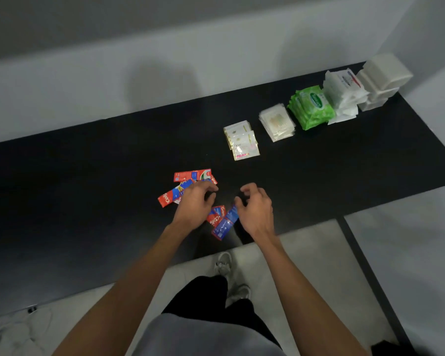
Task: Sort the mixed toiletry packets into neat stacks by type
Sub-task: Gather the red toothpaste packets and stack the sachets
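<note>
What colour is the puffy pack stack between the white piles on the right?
The wipes stack is bright green with a darker green label; head view.

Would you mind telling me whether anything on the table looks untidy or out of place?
Yes: the red and blue toothpaste packets lie scattered at odd angles, unlike the tidier stacks further back. The white sachets are fanned out rather than neatly stacked.

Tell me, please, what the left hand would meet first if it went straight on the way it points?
Beyond the left hand lies bare table, then probably the white-and-gold sachet stack; height is unclear.
</note>
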Action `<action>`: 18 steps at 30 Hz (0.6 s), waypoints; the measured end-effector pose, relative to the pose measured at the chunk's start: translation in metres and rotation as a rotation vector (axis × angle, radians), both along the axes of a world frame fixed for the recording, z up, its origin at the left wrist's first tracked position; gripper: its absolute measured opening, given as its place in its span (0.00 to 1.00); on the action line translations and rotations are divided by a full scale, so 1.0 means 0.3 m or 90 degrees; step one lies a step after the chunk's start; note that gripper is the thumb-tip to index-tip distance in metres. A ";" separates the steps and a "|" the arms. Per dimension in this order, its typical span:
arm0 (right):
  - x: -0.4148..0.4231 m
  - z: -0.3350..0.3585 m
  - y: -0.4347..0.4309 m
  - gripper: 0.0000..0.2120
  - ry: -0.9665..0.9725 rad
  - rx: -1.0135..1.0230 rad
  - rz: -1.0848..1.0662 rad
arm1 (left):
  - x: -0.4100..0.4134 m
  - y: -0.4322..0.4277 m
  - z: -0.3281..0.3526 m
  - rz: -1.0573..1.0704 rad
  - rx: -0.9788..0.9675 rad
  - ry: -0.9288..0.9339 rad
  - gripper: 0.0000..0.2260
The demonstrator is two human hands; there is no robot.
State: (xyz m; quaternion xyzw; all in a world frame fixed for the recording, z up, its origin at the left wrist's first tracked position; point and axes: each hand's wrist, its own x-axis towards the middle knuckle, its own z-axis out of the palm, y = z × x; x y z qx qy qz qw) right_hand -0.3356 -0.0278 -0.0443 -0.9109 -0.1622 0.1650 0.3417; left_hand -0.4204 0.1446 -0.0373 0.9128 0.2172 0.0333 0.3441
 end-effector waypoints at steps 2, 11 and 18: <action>-0.051 -0.021 -0.014 0.11 0.001 -0.009 0.005 | -0.042 -0.024 -0.017 -0.010 0.004 0.003 0.10; -0.239 -0.126 0.012 0.20 0.010 -0.096 0.039 | -0.169 0.003 -0.156 -0.199 0.155 0.111 0.16; -0.278 -0.137 0.166 0.26 0.008 -0.105 0.009 | -0.187 0.071 -0.161 -0.179 0.239 0.135 0.17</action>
